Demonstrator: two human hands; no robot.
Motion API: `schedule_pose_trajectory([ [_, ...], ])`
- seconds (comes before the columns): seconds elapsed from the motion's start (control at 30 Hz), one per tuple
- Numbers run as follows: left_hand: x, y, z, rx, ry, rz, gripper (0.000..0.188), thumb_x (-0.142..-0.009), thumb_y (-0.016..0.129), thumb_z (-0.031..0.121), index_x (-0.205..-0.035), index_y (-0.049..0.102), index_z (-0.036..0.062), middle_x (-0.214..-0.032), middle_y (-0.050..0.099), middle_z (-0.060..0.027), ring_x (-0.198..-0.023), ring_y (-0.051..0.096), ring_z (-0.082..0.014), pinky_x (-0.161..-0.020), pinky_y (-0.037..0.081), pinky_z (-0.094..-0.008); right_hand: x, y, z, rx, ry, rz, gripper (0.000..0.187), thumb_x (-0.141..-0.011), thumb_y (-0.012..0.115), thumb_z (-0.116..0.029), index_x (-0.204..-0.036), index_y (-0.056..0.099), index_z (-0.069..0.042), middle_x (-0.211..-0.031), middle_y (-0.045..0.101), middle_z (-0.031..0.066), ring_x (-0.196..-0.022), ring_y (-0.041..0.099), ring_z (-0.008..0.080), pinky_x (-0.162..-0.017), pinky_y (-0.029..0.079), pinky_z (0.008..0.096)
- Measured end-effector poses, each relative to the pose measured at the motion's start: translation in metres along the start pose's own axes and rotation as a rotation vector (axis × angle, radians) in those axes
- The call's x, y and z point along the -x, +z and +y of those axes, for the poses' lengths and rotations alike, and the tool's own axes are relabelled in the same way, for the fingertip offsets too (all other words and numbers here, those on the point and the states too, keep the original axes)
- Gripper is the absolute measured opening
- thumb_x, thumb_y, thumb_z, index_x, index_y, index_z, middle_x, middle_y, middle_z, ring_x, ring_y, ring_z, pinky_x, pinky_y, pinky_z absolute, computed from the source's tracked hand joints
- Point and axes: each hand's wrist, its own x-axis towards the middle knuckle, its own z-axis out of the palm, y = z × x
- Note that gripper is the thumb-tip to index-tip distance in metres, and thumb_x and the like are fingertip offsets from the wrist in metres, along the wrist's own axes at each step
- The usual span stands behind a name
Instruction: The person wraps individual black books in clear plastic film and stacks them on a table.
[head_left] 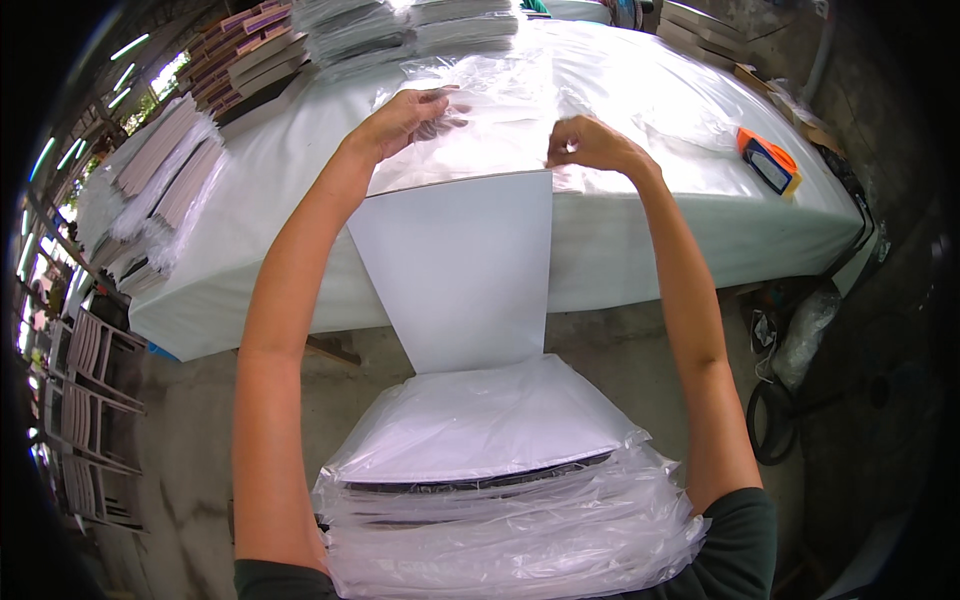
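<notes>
We judge the board [460,270], at the near edge of the tabletop [265,180], light, stiff, best held by its sides; over the tabletop our left hand [400,122] pinches film [488,110], our right hand's [592,145] fingers curl, hold unclear.

Wears dk short slvs [742,540], hands [598,146] bare.

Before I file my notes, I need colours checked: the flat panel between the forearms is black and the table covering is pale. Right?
One colour is wrong: the head view shows a white flat panel; the table covering is pale.
</notes>
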Motion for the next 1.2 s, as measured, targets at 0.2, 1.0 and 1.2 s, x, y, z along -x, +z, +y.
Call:
schedule_pose_trajectory([
  [0.2,0.001,-0.004,0.038,0.068,0.172,0.053,0.036,-0.092,0.046,0.021,-0.121,0.050,0.0000,-0.118,0.058,-0.0098,-0.107,0.056,-0.0210,-0.093,0.041,-0.0276,-0.029,0.030,-0.019,-0.073,0.004,-0.005,0.031,-0.089,0.055,-0.032,-0.110,0.060,-0.011,-0.113,0.058,0.0083,-0.097,0.058,0.0246,-0.085,0.047,0.0361],
  [1.0,0.168,0.136,0.016,1.008,-0.111,-0.344,0.034,-0.094,0.045,0.026,-0.110,0.053,-0.0030,-0.104,0.058,-0.0077,-0.091,0.059,-0.0183,-0.084,0.048,-0.0317,0.095,-0.003,-0.183,-0.037,-0.564,0.303,0.028,-0.057,0.074,-0.007,-0.083,0.063,-0.006,-0.090,0.057,0.0029,-0.093,0.050,0.0224,-0.079,0.042,0.0353],
  [1.2,0.183,0.168,-0.045,0.845,-0.327,-0.196,0.034,-0.089,0.055,0.024,-0.112,0.055,-0.0023,-0.107,0.059,-0.0103,-0.098,0.059,-0.0184,-0.087,0.048,-0.0317,0.106,-0.015,-0.180,-1.216,-0.425,0.161,0.010,-0.080,0.057,0.005,-0.085,0.049,0.002,-0.079,0.052,0.0060,-0.065,0.057,0.0110,-0.059,0.047,0.0264],
])
